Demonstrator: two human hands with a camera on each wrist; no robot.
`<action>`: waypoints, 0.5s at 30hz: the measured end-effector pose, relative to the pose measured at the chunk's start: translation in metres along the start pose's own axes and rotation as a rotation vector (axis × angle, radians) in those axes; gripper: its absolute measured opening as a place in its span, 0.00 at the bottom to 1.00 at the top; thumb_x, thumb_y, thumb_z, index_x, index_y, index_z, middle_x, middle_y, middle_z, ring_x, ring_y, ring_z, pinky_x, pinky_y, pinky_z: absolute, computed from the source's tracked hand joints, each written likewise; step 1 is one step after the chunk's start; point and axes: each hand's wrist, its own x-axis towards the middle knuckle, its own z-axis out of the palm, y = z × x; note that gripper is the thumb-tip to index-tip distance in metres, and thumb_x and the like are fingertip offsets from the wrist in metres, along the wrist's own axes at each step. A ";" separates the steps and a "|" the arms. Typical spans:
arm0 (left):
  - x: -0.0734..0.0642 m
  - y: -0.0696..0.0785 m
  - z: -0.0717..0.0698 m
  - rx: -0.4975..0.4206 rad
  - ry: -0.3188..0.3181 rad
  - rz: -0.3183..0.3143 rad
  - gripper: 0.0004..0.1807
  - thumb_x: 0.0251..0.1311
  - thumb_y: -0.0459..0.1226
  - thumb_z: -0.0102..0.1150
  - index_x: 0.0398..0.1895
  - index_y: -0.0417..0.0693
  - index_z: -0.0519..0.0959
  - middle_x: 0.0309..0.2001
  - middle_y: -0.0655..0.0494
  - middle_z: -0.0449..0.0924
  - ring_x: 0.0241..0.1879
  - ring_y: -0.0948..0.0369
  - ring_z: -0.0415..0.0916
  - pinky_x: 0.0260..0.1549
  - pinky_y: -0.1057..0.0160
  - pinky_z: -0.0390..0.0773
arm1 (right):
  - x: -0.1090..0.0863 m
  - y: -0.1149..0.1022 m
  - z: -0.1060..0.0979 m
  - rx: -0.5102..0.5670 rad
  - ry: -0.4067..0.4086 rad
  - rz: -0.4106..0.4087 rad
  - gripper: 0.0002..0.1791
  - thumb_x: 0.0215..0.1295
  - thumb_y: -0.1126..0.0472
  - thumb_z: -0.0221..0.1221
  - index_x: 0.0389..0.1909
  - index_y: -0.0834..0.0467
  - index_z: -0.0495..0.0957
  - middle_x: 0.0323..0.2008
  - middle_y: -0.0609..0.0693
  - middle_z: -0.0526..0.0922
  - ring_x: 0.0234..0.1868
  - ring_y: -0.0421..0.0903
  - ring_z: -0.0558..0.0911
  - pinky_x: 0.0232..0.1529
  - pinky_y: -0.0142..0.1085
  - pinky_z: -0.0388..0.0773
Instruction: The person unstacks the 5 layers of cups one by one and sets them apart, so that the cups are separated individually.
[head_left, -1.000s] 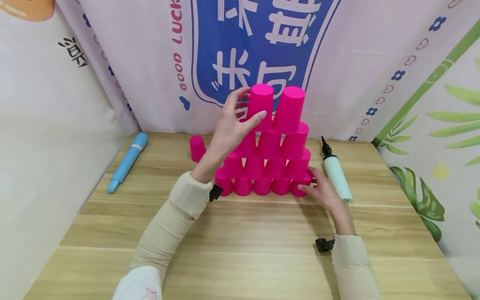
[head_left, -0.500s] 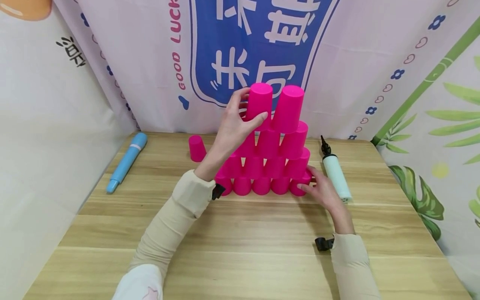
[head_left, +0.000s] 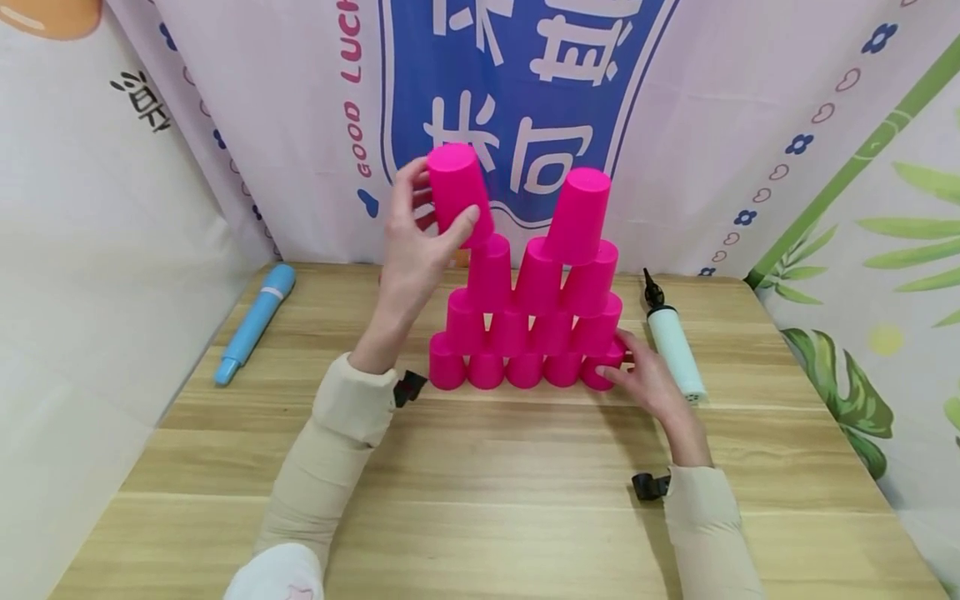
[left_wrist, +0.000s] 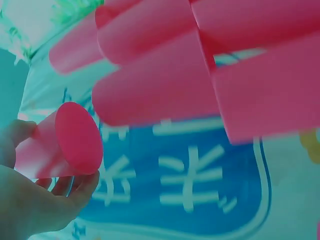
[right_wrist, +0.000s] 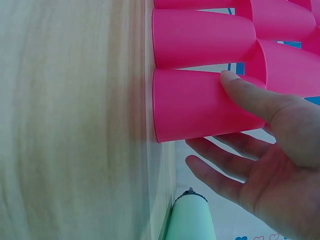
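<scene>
Cup (head_left: pixel 457 193), bright pink, base up: gripped by the left hand (head_left: pixel 412 250), thumb across its near side, fingers curled round the outer side. Position: raised in the air, just beside the upper left slope of the stack (head_left: pixel 510 333) and apart from it.

Stack, standing to the right of the left hand and reaching down to the right hand (head_left: pixel 647 379): pink cups, all base up, in stepped rows. Count from the bottom: five, four, three, then a single top cup (head_left: pixel 577 217). Top cup sits above the right hand, bridging the middle and right cups of the row of three. Leftmost of those three is just below and to the right of the left hand.

Right hand: low, loosely gripping the end cup (right_wrist: pixel 200 107) of the bottom row, thumb on its near face, index finger passing behind. Remaining fingers extend at its outer side; I cannot tell whether all touch.

Surroundings: mint-green hand pump (head_left: pixel 673 350), black nozzle pointing away, lies just right of the right hand. Blue stick-shaped tube (head_left: pixel 257 325) with a pale band lies well left of the left hand. Both rest on the wood-grain table (head_left: pixel 480 500). Beyond both hands hangs a printed cloth (head_left: pixel 705 150), white characters on a blue panel (head_left: pixel 420 108).
</scene>
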 end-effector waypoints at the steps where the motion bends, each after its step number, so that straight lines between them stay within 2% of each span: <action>1: -0.001 -0.002 -0.006 0.010 0.020 0.000 0.41 0.53 0.38 0.69 0.69 0.49 0.60 0.59 0.53 0.68 0.56 0.59 0.69 0.52 0.61 0.76 | 0.000 -0.001 0.000 -0.001 0.000 -0.003 0.37 0.61 0.63 0.65 0.68 0.67 0.60 0.55 0.66 0.75 0.53 0.63 0.76 0.53 0.56 0.74; 5: -0.001 -0.013 -0.033 0.096 0.110 -0.013 0.39 0.54 0.36 0.68 0.69 0.48 0.60 0.59 0.51 0.68 0.57 0.58 0.68 0.52 0.59 0.76 | 0.000 -0.001 0.000 -0.007 -0.004 0.003 0.37 0.61 0.62 0.65 0.68 0.66 0.60 0.55 0.66 0.75 0.53 0.63 0.76 0.53 0.55 0.74; 10: -0.002 -0.041 -0.069 0.186 0.224 -0.055 0.36 0.56 0.37 0.66 0.67 0.49 0.61 0.59 0.53 0.68 0.57 0.59 0.67 0.51 0.58 0.75 | 0.000 -0.001 -0.001 -0.006 -0.011 0.020 0.37 0.61 0.61 0.65 0.68 0.65 0.59 0.55 0.65 0.74 0.54 0.61 0.75 0.53 0.55 0.74; 12: -0.004 -0.055 -0.083 0.211 0.250 -0.100 0.36 0.56 0.38 0.65 0.67 0.51 0.61 0.60 0.54 0.66 0.57 0.60 0.65 0.51 0.58 0.75 | 0.000 -0.002 -0.001 -0.006 -0.017 0.019 0.38 0.61 0.61 0.65 0.68 0.65 0.59 0.56 0.65 0.74 0.54 0.61 0.75 0.54 0.55 0.74; 15: -0.008 -0.075 -0.098 0.244 0.274 -0.213 0.36 0.57 0.40 0.64 0.68 0.52 0.59 0.61 0.55 0.64 0.57 0.60 0.63 0.52 0.59 0.75 | -0.001 -0.001 -0.002 -0.008 -0.016 0.024 0.38 0.61 0.60 0.65 0.69 0.65 0.59 0.56 0.65 0.74 0.54 0.62 0.75 0.54 0.55 0.74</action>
